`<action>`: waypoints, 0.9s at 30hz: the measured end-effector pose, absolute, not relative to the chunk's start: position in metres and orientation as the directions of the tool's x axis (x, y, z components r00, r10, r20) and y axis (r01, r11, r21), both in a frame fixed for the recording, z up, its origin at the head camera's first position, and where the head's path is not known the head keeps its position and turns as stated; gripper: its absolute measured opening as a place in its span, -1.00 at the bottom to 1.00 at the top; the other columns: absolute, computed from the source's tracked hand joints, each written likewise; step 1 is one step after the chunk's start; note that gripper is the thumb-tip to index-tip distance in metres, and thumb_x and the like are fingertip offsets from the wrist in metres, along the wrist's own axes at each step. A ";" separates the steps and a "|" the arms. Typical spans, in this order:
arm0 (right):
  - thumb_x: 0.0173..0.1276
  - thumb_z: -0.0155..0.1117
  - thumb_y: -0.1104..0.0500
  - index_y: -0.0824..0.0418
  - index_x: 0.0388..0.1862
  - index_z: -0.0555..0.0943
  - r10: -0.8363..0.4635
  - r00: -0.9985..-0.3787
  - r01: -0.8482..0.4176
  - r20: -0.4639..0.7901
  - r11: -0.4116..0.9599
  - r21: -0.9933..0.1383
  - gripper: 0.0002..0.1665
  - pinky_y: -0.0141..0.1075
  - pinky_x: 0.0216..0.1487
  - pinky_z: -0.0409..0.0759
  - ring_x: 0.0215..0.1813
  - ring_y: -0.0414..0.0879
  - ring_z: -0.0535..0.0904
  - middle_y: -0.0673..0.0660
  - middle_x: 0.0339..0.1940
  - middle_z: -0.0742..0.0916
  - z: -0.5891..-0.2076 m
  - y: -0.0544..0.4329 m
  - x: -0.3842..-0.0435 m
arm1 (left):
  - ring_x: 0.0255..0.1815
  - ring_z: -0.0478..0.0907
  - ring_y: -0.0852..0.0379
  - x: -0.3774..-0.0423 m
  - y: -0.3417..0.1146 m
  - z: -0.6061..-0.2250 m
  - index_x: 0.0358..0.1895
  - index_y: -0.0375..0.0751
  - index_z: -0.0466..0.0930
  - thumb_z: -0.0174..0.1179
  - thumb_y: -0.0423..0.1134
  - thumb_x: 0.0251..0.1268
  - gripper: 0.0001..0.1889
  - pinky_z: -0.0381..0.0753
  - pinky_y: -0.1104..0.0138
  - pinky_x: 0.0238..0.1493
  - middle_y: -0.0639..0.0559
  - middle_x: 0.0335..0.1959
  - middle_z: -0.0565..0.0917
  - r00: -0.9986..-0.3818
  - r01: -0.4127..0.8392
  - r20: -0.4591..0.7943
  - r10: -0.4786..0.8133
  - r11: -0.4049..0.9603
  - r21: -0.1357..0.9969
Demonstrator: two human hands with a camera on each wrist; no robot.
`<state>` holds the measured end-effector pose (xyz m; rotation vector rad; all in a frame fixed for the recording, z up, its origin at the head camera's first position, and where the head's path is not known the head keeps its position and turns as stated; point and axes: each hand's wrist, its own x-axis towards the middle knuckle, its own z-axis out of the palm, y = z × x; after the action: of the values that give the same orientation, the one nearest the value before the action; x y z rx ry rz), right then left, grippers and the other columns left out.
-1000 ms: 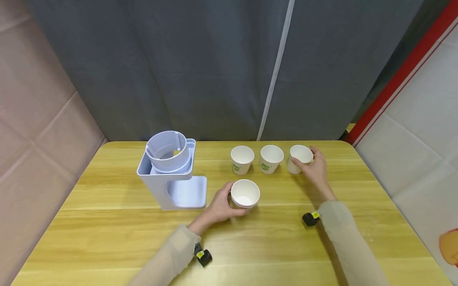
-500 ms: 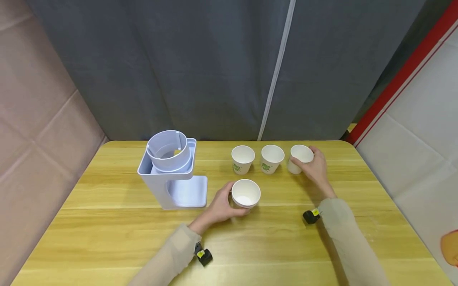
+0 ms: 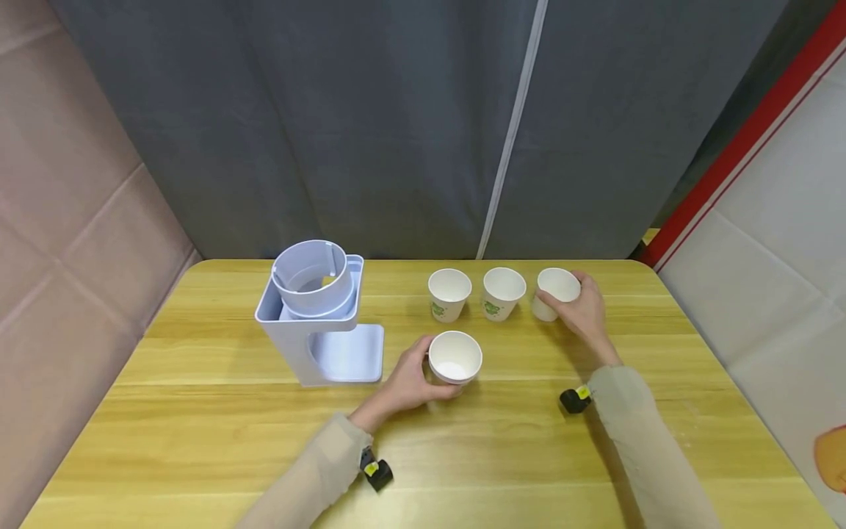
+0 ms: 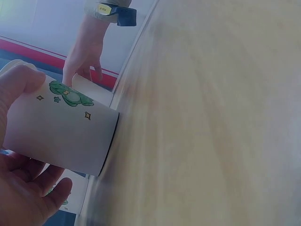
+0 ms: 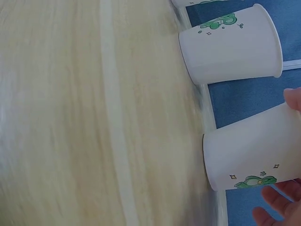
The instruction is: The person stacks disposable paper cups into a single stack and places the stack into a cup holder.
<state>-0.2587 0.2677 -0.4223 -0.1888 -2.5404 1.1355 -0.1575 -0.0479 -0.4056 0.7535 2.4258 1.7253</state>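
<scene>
My left hand (image 3: 410,380) grips a white paper cup (image 3: 454,357) near the middle of the table, thumb and fingers on opposite sides. A second rim line shows under its lip, so it may be nested cups. Green printing marks the side of that paper cup (image 4: 61,120) in the left wrist view. Farther back, my right hand (image 3: 585,312) holds the rightmost paper cup (image 3: 557,288) of a row, upright, its base at the tabletop. To its left stand a middle paper cup (image 3: 503,294) and a left paper cup (image 3: 449,295), both untouched.
A pale lavender plastic stand (image 3: 307,334) with a round open-topped ring (image 3: 311,275) and a flat base tray (image 3: 350,354) occupies the left of the wooden table (image 3: 496,455). Behind the table's back edge hangs a grey curtain (image 3: 396,132).
</scene>
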 end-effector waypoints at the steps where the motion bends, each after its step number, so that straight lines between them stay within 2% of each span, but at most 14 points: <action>1: 0.04 0.45 0.00 0.45 0.21 0.29 0.264 -0.927 -0.026 0.268 0.667 -0.744 -0.10 0.06 0.09 0.39 0.11 0.26 0.39 0.41 0.12 0.47 -0.423 0.268 -0.259 | 0.06 0.46 -0.15 -0.158 -0.048 -0.406 0.15 -0.51 0.34 0.46 -0.45 -0.24 -0.26 0.43 0.11 0.12 -0.28 0.04 0.52 -0.876 0.348 0.220 0.428 0.247 0.905; 6: 0.02 0.47 0.03 0.45 0.20 0.31 0.260 -0.919 -0.048 0.298 0.674 -0.737 -0.12 0.06 0.09 0.39 0.10 0.25 0.41 0.40 0.10 0.49 -0.421 0.269 -0.256 | 0.06 0.46 -0.16 -0.158 -0.048 -0.407 0.15 -0.51 0.34 0.46 -0.45 -0.25 -0.25 0.43 0.12 0.13 -0.28 0.04 0.52 -0.877 0.345 0.220 0.428 0.239 0.908; 17: 0.02 0.47 0.04 0.48 0.18 0.32 0.162 -0.940 -0.105 0.299 0.700 -0.707 -0.13 0.09 0.06 0.40 0.09 0.28 0.41 0.44 0.07 0.50 -0.399 0.268 -0.238 | 0.05 0.47 -0.14 -0.158 -0.049 -0.407 0.15 -0.51 0.35 0.46 -0.45 -0.24 -0.26 0.44 0.12 0.11 -0.28 0.04 0.53 -0.877 0.344 0.218 0.428 0.242 0.907; 23: 0.01 0.48 0.01 0.45 0.18 0.33 0.116 -0.945 -0.133 0.305 0.716 -0.686 -0.12 0.08 -0.01 0.40 0.06 0.26 0.41 0.41 0.07 0.50 -0.385 0.263 -0.225 | 0.05 0.47 -0.14 -0.158 -0.049 -0.409 0.14 -0.51 0.35 0.46 -0.45 -0.25 -0.26 0.44 0.12 0.11 -0.27 0.03 0.53 -0.877 0.345 0.223 0.424 0.235 0.909; 27: -0.04 0.51 0.06 0.43 0.13 0.38 0.071 -0.934 -0.195 0.351 0.720 -0.666 -0.17 0.04 -0.07 0.39 0.01 0.23 0.43 0.38 0.02 0.54 -0.375 0.257 -0.217 | 0.06 0.46 -0.13 -0.158 -0.049 -0.408 0.15 -0.51 0.35 0.46 -0.46 -0.24 -0.26 0.43 0.12 0.12 -0.27 0.04 0.53 -0.879 0.338 0.217 0.425 0.234 0.912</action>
<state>-0.2166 0.2572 -0.3749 0.0967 -2.5732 1.0537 -0.1584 -0.0490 -0.4081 0.7459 2.4065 1.7461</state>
